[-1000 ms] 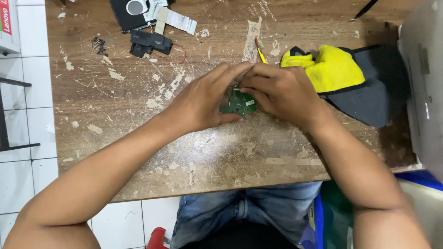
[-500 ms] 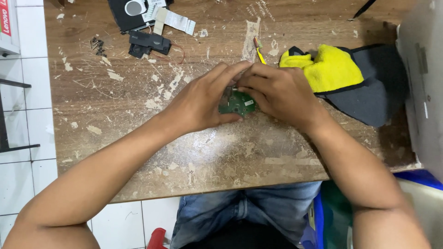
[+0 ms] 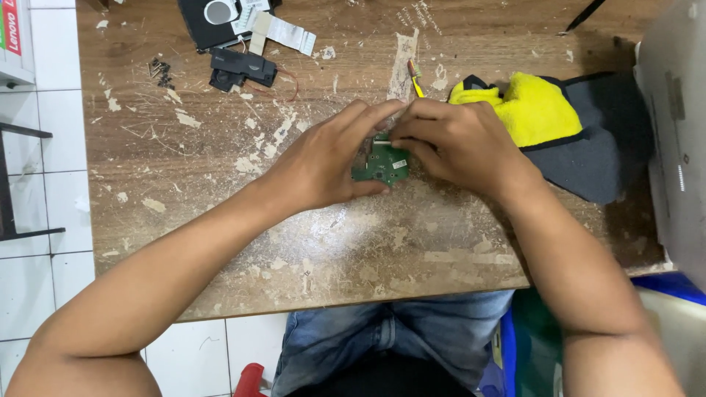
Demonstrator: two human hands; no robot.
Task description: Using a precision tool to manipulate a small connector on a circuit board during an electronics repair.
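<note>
From the head camera, both forearms reach in from the lower corners and meet at the middle of a worn wooden table [image 3: 220, 184]. The left hand [image 3: 323, 165] lies palm down, wrist low, its fingers curled and arched toward the right; thumb and fingertips grasp the left and lower edge of a small green circuit board [image 3: 382, 163]. The right hand [image 3: 456, 143] comes in from the right with the knuckles up and the fingers bent, their tips pinching the board's upper right edge, where a small pale part may sit, though it is too small to tell. The board is held between the two hands just above the tabletop, near its centre.

Just right of the right hand lies a yellow and grey cloth [image 3: 544, 117]. A yellow-handled tool [image 3: 415, 77] points out above the hands. Farther up left sit a black plastic module [image 3: 243, 70], a small heap of dark screws [image 3: 160, 70] and a flat ribbon cable [image 3: 283, 31].
</note>
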